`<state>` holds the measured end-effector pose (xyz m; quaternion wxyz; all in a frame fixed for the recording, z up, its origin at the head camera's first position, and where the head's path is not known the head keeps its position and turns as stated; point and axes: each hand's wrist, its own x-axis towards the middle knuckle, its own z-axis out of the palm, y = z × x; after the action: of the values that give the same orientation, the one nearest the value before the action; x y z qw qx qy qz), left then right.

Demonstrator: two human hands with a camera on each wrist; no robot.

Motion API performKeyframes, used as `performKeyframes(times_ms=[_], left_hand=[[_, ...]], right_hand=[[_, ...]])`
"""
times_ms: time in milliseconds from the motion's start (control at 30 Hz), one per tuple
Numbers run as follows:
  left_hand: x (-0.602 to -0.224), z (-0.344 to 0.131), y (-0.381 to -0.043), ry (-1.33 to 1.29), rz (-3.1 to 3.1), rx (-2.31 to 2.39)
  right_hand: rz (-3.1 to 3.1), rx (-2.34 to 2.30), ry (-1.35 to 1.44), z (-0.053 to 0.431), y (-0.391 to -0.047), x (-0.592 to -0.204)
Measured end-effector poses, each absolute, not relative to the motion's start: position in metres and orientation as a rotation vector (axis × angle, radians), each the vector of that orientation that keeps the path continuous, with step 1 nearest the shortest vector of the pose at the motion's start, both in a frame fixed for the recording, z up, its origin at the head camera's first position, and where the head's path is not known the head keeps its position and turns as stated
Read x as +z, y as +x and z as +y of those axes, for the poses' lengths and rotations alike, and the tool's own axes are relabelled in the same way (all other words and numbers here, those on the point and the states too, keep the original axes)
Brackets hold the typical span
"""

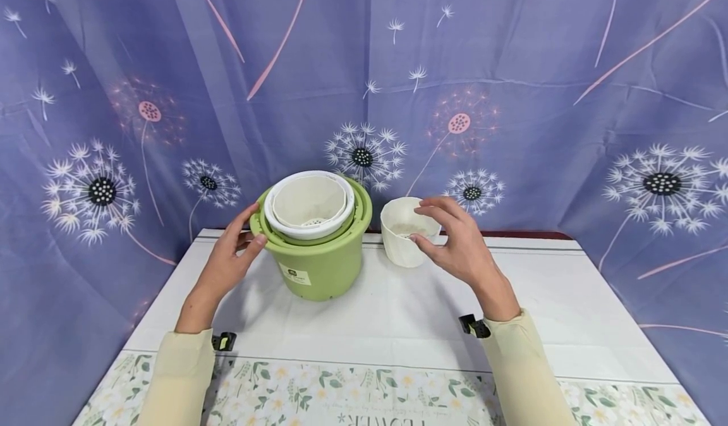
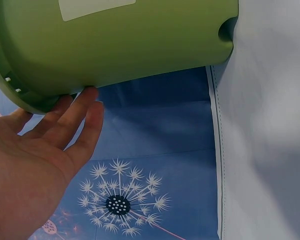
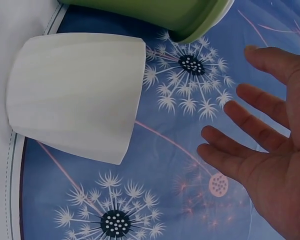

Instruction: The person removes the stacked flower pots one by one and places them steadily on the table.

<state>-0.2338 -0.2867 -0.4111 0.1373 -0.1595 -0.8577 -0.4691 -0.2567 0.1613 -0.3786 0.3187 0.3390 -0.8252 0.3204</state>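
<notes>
Resting against the side of the big green pot [image 1: 327,277], the left hand [image 1: 230,252] has its fingers loosely spread, touching around the rim without really clutching it. That pot stands upright by the tabletop's [image 1: 364,331] far edge, left of the middle, with a white-rimmed pot [image 1: 307,231] nested inside and a cream inner pot [image 1: 298,196] inside that one. The small off-white pot [image 1: 402,252] is just beside it to the right, also upright near the far edge. Right hand [image 1: 457,246] is hovering around that one's rim, thumb and fingers well apart, holding nothing; right wrist view shows a gap. Purple-blue dandelion curtain [image 1: 512,40] behind everything, btw.
</notes>
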Motion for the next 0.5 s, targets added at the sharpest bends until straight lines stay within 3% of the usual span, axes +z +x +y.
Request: performKeyframes(times_ms=[500], left_hand=[[-0.4099, -0.2868, -0.2321, -0.45, -2.492, -1.355]], right_hand=[[-2.13, 0.845, 0.929, 0.1557, -0.2538, -0.3758]])
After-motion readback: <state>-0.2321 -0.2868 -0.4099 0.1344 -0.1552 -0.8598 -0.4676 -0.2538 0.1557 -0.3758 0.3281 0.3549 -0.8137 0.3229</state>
